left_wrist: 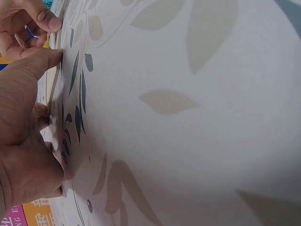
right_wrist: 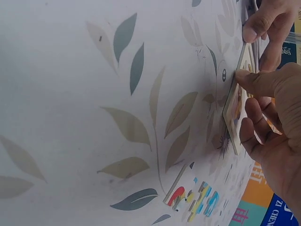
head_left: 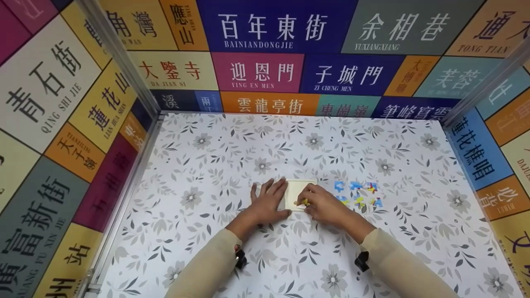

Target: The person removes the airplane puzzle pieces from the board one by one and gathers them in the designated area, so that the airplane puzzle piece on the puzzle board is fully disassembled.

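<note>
A shallow cream puzzle tray (head_left: 293, 191) lies flat on the table. My left hand (head_left: 267, 205) is at its left side with fingers spread and fairly straight; in the left wrist view, the left thumb (left_wrist: 49, 57) touches the tray's near edge. Over the tray's right part, my right hand (head_left: 325, 205) pinches a small yellow jigsaw piece (head_left: 305, 202), mostly covered by the fingers. In the right wrist view, the right thumb (right_wrist: 256, 82) lies at the rim of the tray (right_wrist: 229, 115). Several blue, yellow and red jigsaw pieces (head_left: 359, 203) lie to the right.
A white tablecloth with grey flowers and leaves (head_left: 232, 153) covers the table. Panels with Chinese place names (head_left: 273, 29) wall it in at the back and on both sides. The loose pieces sit close beside the right forearm.
</note>
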The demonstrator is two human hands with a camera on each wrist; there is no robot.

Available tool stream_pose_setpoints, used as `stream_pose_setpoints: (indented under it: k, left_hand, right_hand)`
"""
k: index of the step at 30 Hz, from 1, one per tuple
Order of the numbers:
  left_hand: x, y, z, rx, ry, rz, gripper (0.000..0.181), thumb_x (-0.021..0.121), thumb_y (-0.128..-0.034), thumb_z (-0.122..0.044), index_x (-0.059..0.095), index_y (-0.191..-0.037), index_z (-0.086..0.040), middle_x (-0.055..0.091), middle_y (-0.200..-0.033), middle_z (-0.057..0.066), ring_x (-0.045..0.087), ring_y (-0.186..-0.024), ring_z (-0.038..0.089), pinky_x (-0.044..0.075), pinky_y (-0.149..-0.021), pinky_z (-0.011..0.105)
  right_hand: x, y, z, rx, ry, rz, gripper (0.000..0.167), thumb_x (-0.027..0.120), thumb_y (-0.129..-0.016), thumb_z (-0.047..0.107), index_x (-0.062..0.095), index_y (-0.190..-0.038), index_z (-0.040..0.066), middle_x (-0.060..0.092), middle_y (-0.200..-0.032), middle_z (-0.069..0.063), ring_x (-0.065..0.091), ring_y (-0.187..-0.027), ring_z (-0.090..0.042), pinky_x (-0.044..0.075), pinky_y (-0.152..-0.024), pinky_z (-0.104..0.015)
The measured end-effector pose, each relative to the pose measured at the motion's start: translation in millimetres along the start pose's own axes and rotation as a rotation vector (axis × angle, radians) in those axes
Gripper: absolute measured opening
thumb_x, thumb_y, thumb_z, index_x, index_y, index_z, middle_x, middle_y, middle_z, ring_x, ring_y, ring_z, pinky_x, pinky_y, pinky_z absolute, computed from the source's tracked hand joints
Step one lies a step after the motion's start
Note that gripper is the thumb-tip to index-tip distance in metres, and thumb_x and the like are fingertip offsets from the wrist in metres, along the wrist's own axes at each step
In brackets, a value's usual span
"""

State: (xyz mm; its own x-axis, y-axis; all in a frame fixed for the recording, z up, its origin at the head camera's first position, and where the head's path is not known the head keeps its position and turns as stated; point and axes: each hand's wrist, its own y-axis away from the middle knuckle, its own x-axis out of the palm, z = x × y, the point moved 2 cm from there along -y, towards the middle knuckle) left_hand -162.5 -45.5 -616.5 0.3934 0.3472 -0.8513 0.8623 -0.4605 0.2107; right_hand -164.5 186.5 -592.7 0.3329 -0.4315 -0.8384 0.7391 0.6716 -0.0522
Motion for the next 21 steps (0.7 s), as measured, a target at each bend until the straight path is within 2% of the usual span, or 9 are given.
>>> stream_pose_setpoints:
  k: [9,16,21]
  left_hand:
    - [2.1,-1.0,0.4,-0.007,0.0,0.005,0.095,0.068,-0.1008,-0.055,0.025,-0.178,-0.02,0.02,-0.187,-0.004,0.015,-0.172,0.031,0.006,-0.132,0.077]
    - [0.6,-1.1,0.3,0.007,0.006,-0.002,0.096,0.069,-0.0992,-0.055,0.027,-0.178,-0.018,0.021,-0.187,-0.003,0.017,-0.172,0.033,0.006,-0.131,0.077]
    - [8.8,-5.1,6.0,0.028,0.037,-0.035,0.095,0.068,-0.0978,-0.053,0.03,-0.177,-0.018,0.023,-0.186,-0.003,0.018,-0.17,0.035,0.008,-0.129,0.079]
  right_hand:
    - [-5.4,2.0,0.5,0.001,-0.03,-0.025,0.025,0.078,-0.099,-0.002,0.075,-0.118,0.013,0.064,-0.117,-0.007,0.061,-0.1,-0.022,0.055,-0.086,-0.043]
    - [-11.6,9.0,-2.1,-0.002,-0.047,-0.03,0.026,0.075,-0.098,-0.006,0.076,-0.117,0.012,0.065,-0.118,-0.008,0.066,-0.107,-0.028,0.058,-0.092,-0.047]
    - [-14.6,18.6,-6.1,-0.003,-0.022,-0.034,0.026,0.077,-0.098,-0.006,0.075,-0.117,0.012,0.065,-0.117,-0.007,0.062,-0.1,-0.022,0.056,-0.087,-0.042]
